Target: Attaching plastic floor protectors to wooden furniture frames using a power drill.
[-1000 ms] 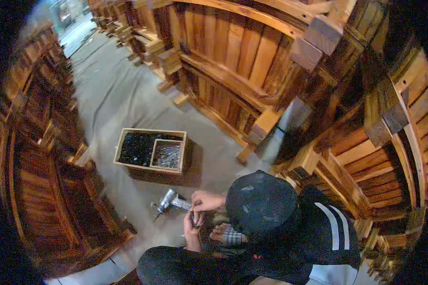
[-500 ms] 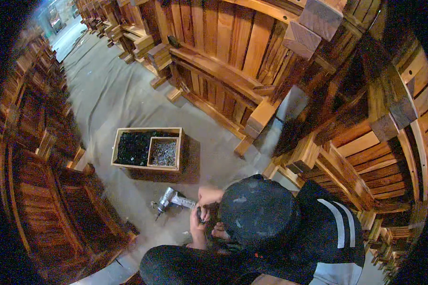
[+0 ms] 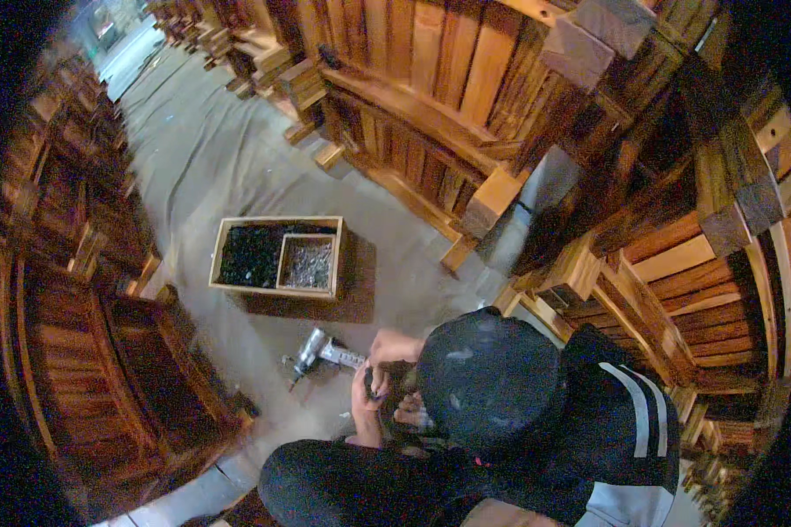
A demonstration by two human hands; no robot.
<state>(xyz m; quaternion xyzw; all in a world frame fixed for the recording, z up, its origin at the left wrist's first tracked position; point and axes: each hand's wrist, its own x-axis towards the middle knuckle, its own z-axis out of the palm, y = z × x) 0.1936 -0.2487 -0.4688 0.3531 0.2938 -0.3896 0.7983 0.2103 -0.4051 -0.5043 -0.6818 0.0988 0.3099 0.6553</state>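
Neither my left hand nor my right hand shows in the head view. Below me a person in a black cap [image 3: 488, 378] and a dark jacket with white stripes crouches on the floor. That person's hands [image 3: 387, 378] are close together in front of them, working on a small dark thing that I cannot make out. One of their hands [image 3: 394, 345] is right beside a silver air tool [image 3: 318, 351] lying on the floor. Beyond the tool stands a wooden box [image 3: 237, 288] with dark fasteners in one part and silvery ones in a smaller inner compartment [image 3: 308, 263].
Slatted wooden furniture is stacked on the left [image 3: 88, 351], behind [image 3: 431, 114] and on the right [image 3: 703, 290]. A grey sheet-covered floor aisle [image 3: 193, 149] runs away to the upper left between the stacks.
The view has drifted so the box and the crouching person sit lower and nearer the middle. The person's hands stay by the air tool, which has not moved.
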